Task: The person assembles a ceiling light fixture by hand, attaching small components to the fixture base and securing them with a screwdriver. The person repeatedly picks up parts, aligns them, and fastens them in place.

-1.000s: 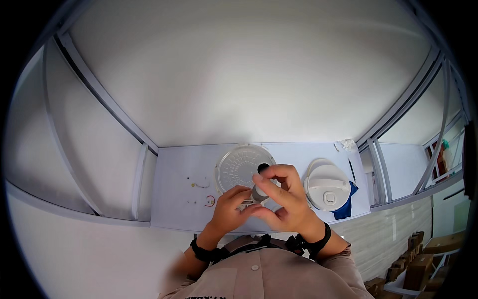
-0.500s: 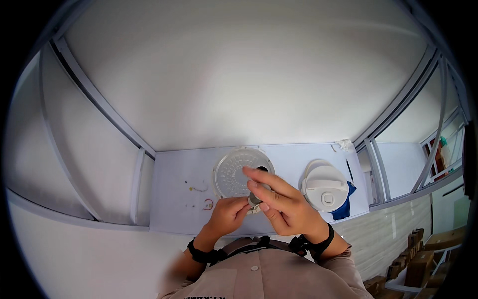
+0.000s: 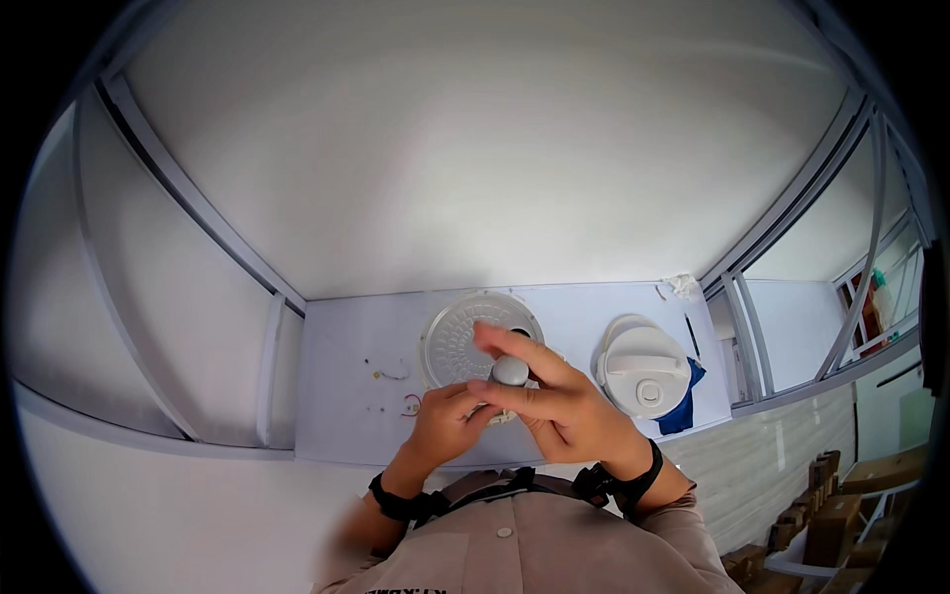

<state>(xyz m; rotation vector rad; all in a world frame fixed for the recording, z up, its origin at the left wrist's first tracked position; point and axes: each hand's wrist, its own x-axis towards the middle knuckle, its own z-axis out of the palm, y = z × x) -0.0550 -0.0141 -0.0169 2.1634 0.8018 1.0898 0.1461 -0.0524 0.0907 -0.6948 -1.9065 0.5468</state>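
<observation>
A grey, round-ended cylinder (image 3: 511,371) stands between my hands, its end toward me; its lower part is hidden, so I cannot tell its kind. My right hand (image 3: 569,406) holds it between thumb and fingers, the index finger reaching out past it. Close against it on the left, my left hand (image 3: 445,424) is closed in a pinch; what its fingertips grip is hidden. Beneath both hands lies a round silver disc (image 3: 460,342) with a raised pattern and a pale rim. A dark round spot shows on it beside my right fingers.
On the right of the white table (image 3: 332,346) rests a white appliance lid (image 3: 645,368) with a handle, over a blue cloth (image 3: 677,418). A thin black stick (image 3: 693,337) and crumpled white tissue (image 3: 681,286) lie behind it. Small wires (image 3: 411,404) lie left of the disc.
My right fingers have shifted around the grey cylinder, and its rounded end now shows more plainly. The right thumb has moved left, up to my left fingers.
</observation>
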